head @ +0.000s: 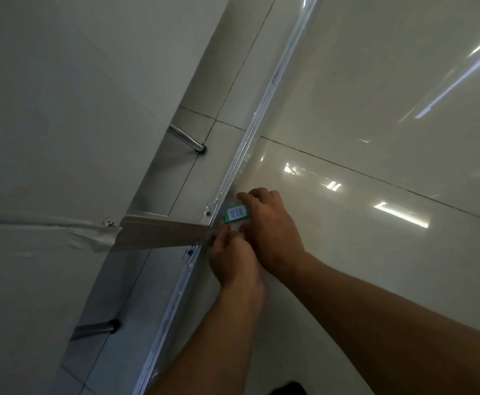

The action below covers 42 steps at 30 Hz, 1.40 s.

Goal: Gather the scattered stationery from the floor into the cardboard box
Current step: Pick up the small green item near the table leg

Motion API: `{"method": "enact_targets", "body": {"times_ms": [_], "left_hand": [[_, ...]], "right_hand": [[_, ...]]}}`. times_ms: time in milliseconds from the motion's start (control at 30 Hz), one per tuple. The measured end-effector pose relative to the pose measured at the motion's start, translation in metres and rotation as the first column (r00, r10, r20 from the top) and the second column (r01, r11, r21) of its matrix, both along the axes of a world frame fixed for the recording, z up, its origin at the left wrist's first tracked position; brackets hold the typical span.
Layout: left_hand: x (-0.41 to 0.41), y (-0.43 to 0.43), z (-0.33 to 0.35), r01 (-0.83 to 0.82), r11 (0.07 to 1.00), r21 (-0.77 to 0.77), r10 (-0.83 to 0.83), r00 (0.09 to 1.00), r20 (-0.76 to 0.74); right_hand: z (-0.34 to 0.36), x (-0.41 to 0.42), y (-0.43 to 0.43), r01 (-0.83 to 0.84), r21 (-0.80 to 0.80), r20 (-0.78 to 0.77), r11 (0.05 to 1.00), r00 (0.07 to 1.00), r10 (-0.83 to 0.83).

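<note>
Right hand grip pinched on small green eraser, long axis level, left-to-right; left hand grip unclear.

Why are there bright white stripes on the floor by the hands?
In the head view, ceiling lights glare off the glossy floor tiles; the wide lens bends the metal rail; the small green packet between both hands looks slightly blurred.

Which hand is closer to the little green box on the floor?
The right hand. Its fingers curl round the little green box and seem to touch it. The left hand sits just below the box, a bit further off.
</note>
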<state>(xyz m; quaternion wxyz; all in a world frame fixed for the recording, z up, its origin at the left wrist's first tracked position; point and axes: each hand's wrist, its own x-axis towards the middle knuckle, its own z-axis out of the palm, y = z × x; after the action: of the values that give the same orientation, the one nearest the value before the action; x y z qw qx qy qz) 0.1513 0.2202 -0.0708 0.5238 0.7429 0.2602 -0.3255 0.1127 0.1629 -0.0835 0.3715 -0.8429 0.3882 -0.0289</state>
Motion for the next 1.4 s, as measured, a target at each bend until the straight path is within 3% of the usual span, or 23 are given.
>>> {"method": "enact_targets", "body": {"times_ms": [167, 300, 533, 733, 833, 1000, 1100, 1233, 1333, 1400], "left_hand": [[-0.011, -0.009, 0.004, -0.014, 1.000, 0.014, 0.013, 0.997, 0.072], [-0.009, -0.008, 0.005, 0.093, 0.996, 0.003, -0.093, 0.993, 0.069], [-0.018, -0.010, 0.030, 0.254, 0.949, 0.184, -0.290, 0.934, 0.208], [-0.047, -0.042, 0.090, 0.607, 0.708, 0.361, -0.690, 0.704, 0.170], [-0.079, -0.071, 0.135, 0.701, 0.623, 0.347, -0.764, 0.640, 0.079], [-0.139, -0.130, 0.192, 0.815, 0.467, 0.344, -0.878, 0.475, 0.067], [-0.180, -0.158, 0.210, 0.870, 0.348, 0.349, -0.935, 0.347, 0.069], [-0.225, -0.183, 0.221, 0.906, 0.267, 0.329, -0.964, 0.253, 0.085], [-0.248, -0.199, 0.225, 0.915, 0.245, 0.321, -0.970, 0.231, 0.081], [-0.259, -0.211, 0.226, 0.918, 0.253, 0.305, -0.968, 0.240, 0.078]], "right_hand": [[-0.004, 0.007, -0.010, -0.055, -0.027, -0.009, 0.998, 0.998, 0.054], [-0.003, 0.008, -0.014, -0.071, 0.021, -0.003, 0.997, 0.997, 0.071], [0.030, -0.019, -0.033, -0.009, 0.164, 0.029, 0.986, 1.000, 0.004], [0.078, -0.078, -0.045, 0.137, 0.235, -0.004, 0.962, 0.990, -0.140], [0.111, -0.118, -0.062, 0.227, 0.247, -0.047, 0.942, 0.974, -0.222], [0.156, -0.190, -0.096, 0.400, 0.318, -0.031, 0.860, 0.911, -0.412], [0.170, -0.232, -0.113, 0.517, 0.367, -0.022, 0.773, 0.836, -0.549], [0.184, -0.281, -0.129, 0.625, 0.402, 0.002, 0.669, 0.730, -0.683], [0.194, -0.308, -0.137, 0.680, 0.414, 0.015, 0.605, 0.659, -0.752], [0.199, -0.321, -0.148, 0.715, 0.476, 0.038, 0.512, 0.565, -0.824]]}}
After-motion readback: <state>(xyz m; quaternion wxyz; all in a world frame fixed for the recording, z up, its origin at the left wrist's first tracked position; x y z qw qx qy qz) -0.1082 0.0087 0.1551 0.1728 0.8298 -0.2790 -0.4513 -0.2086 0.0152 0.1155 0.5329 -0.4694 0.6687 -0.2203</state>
